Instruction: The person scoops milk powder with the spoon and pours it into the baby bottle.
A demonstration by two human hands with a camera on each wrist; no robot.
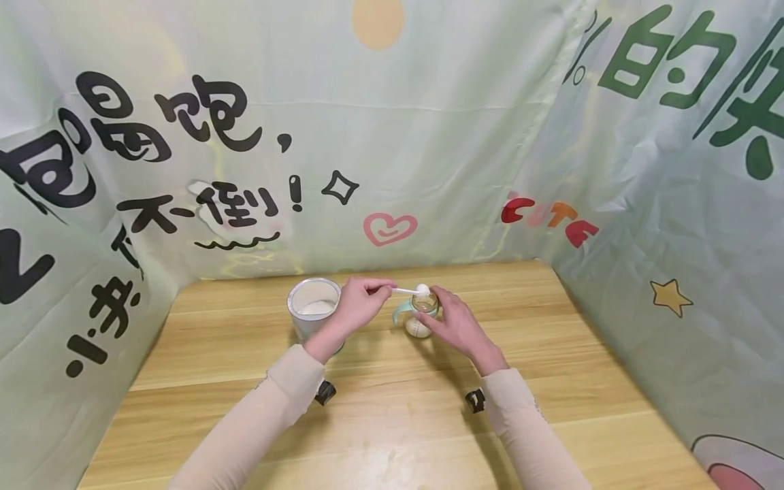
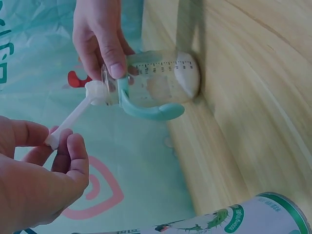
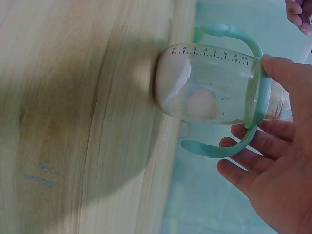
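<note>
My left hand (image 1: 361, 303) pinches the handle end of a white scoop (image 2: 73, 117) between thumb and fingers. The scoop's bowl, heaped with white powder (image 1: 422, 290), sits right at the mouth of a clear baby bottle (image 3: 219, 83). With thumb and fingers around its neck, my right hand (image 1: 456, 320) holds the bottle upright on the table. Pale green side handles (image 2: 151, 111) curve down from the collar, and a scale is printed on the wall. White powder (image 3: 175, 78) lies in the bottom of the bottle.
An open can (image 1: 300, 320) with white powder inside stands left of the bottle, beside my left wrist. The wooden table (image 1: 392, 422) runs back to a printed cloth backdrop (image 1: 453, 156), which also hangs along both sides.
</note>
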